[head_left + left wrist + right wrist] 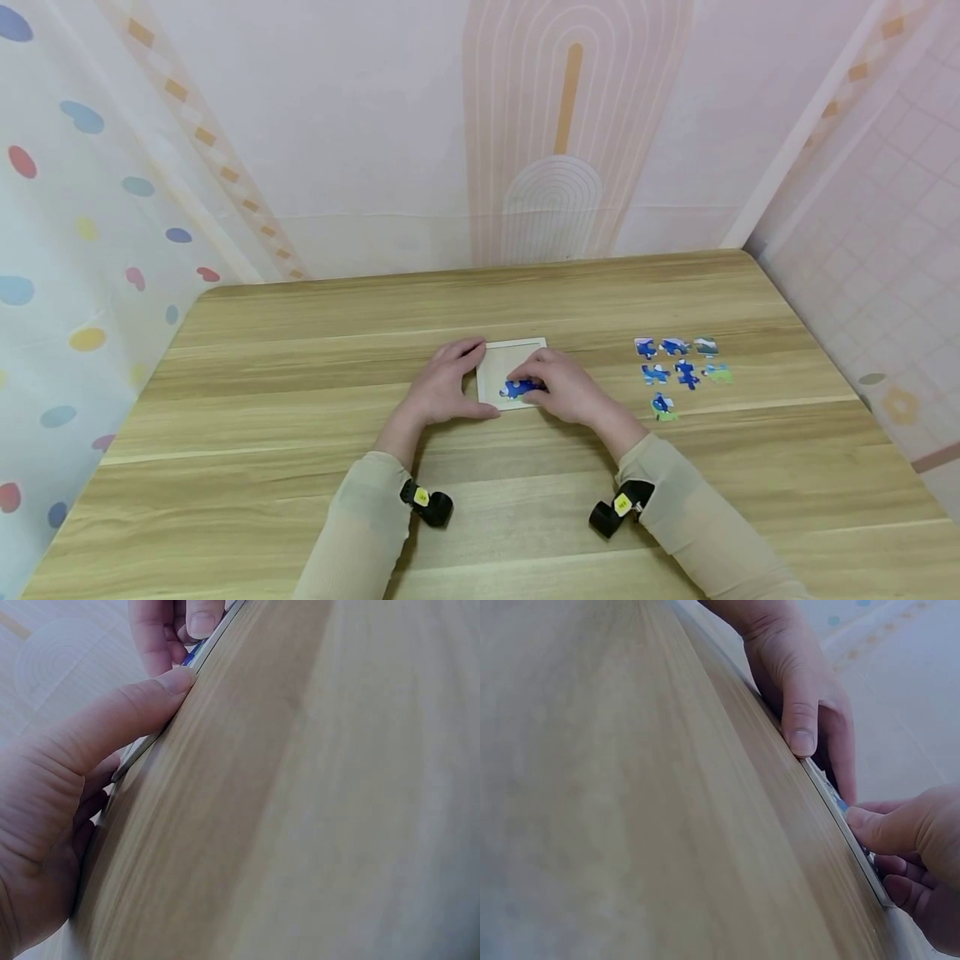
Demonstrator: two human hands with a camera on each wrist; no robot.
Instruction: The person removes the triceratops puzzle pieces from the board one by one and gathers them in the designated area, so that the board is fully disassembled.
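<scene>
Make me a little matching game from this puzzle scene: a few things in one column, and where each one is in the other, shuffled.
Things:
1. left hand
2. right hand
3. loose puzzle pieces
4. puzzle tray

Places:
A. in rows on the table, right of the tray
B. between the two hands
C. on the blue piece inside the tray
D. at the tray's left edge, thumb along its near side

Pairs: 1-D, 2-C, 3-A, 4-B

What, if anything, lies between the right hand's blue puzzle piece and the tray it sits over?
Nothing visible. The right hand has the blue puzzle piece already at the near edge of the tray; the left hand rests on the tray's left side, clear of the piece.
</scene>
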